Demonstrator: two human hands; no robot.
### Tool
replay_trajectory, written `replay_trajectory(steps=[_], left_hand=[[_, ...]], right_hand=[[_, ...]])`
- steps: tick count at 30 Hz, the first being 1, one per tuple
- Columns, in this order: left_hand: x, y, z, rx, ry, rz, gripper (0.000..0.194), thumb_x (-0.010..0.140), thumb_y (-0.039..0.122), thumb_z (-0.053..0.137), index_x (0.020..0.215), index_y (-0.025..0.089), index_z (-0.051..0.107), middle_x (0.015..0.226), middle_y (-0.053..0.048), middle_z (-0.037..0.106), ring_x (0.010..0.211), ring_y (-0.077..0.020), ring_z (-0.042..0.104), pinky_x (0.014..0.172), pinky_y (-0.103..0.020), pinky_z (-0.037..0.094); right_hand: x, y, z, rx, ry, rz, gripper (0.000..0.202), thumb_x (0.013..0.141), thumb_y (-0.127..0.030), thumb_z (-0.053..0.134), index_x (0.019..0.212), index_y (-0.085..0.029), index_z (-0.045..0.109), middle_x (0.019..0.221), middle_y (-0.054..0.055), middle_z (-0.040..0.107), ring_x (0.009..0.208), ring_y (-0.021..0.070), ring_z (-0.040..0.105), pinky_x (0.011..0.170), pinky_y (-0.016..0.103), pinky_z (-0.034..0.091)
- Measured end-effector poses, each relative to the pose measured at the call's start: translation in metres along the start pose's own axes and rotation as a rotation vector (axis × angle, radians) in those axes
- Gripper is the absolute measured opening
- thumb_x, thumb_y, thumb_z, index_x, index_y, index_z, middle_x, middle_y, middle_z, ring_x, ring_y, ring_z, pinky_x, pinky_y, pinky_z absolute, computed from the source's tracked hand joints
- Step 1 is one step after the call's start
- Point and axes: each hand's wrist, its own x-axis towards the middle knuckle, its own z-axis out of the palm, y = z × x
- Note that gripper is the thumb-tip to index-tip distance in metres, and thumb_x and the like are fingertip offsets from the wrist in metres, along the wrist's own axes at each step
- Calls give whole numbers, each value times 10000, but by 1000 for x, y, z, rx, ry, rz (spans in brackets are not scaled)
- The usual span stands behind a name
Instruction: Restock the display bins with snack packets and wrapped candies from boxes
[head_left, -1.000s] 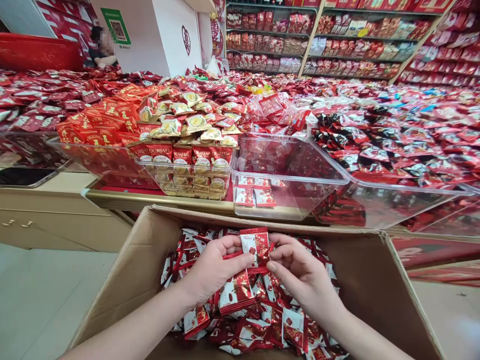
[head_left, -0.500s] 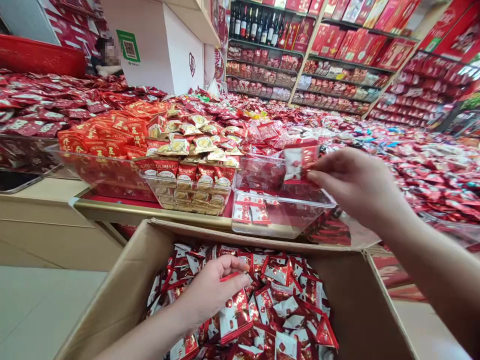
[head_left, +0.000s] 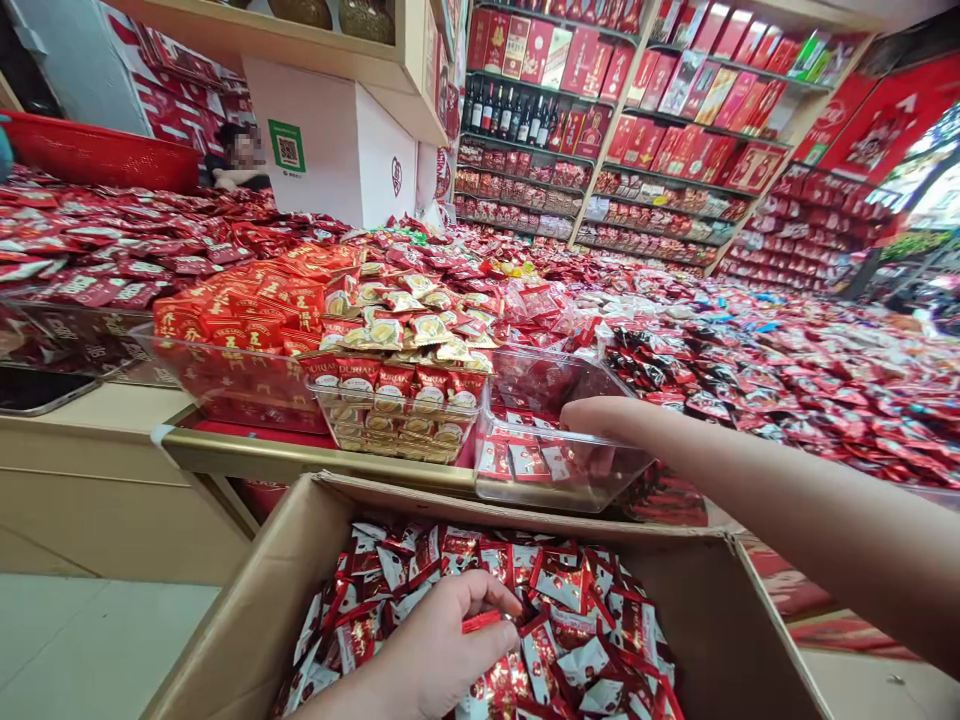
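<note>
My left hand (head_left: 454,640) is over the open cardboard box, thumb and fingers closed on a red-and-white candy packet (head_left: 487,690). Loose packets (head_left: 585,660) of the same kind fill the box beneath it. Past the box's far edge, my right hand (head_left: 596,430) reaches down into a clear plastic bin (head_left: 615,480). Its fingers show only dimly through the front wall, at the edge of another candy packet (head_left: 557,462). That packet stands at the right end of a short front row (head_left: 527,462), with a few more behind.
Left of this bin stands a clear bin of durian candies (head_left: 397,400), then one of orange-red packets (head_left: 240,340). A gold-edged counter rail (head_left: 315,452) runs behind the cardboard box (head_left: 240,590). A phone-like dark device (head_left: 45,388) lies at left. One person (head_left: 238,160) is far back.
My right hand has lowered its candy packet from above the clear bin into it, beside the front row. My left hand stays over the box with its packet. The view has tilted up slightly.
</note>
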Motion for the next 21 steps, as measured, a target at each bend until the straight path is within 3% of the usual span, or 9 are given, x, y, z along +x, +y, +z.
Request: replay_trajectory(steps=[6, 11, 14, 17, 19, 20, 21], left_hand=[[3, -6, 0, -8, -6, -20, 223, 649, 286, 529, 837, 169, 550, 788, -8, 601, 749, -151, 535, 673, -242, 378], [6, -6, -1, -10, 24, -32, 208, 647, 251, 532, 833, 162, 557, 791, -8, 588, 750, -146, 525, 681, -247, 373], [6, 1, -4, -130, 72, -46, 200, 669, 224, 509, 859, 166, 536, 784, -8, 599, 735, -128, 526, 661, -232, 374], [5, 11, -7, -294, 92, -36, 214, 682, 189, 506, 895, 168, 501, 791, -16, 614, 676, -106, 541, 610, -212, 386], [3, 18, -9, -386, 87, -9, 245, 687, 196, 525, 926, 175, 477, 820, -29, 622, 636, -104, 552, 561, -207, 394], [2, 21, -9, -426, 83, 7, 260, 690, 208, 535, 940, 179, 469, 840, -38, 625, 639, -109, 560, 555, -209, 400], [1, 24, -9, -466, 80, 22, 271, 694, 220, 543, 950, 185, 463, 862, -45, 626, 657, -116, 568, 563, -213, 407]], right_hand=[[9, 6, -1, -83, -97, -26, 165, 551, -218, 660, 623, -82, 600, 459, 15, 561, 515, 131, 552, 521, 233, 436], [17, 6, 1, -154, -84, -97, 125, 538, -174, 657, 636, -109, 614, 507, 27, 588, 538, 148, 563, 536, 246, 430], [7, 2, -8, -216, 77, -183, 107, 590, -163, 602, 689, -126, 621, 660, 70, 622, 663, 190, 571, 617, 280, 419], [-30, -4, -11, -203, 484, -398, 158, 695, -212, 497, 795, -148, 601, 807, 78, 611, 763, 184, 543, 694, 284, 386], [-64, -3, 2, -78, 703, -596, 183, 746, -264, 444, 827, -172, 580, 775, 44, 605, 701, 138, 534, 661, 249, 385], [-80, -1, 14, 15, 707, -657, 191, 757, -292, 434, 826, -179, 572, 740, 29, 599, 656, 119, 524, 624, 230, 387], [-94, 2, 30, 99, 626, -671, 198, 760, -317, 432, 813, -184, 569, 692, 17, 590, 611, 107, 512, 575, 216, 384]])
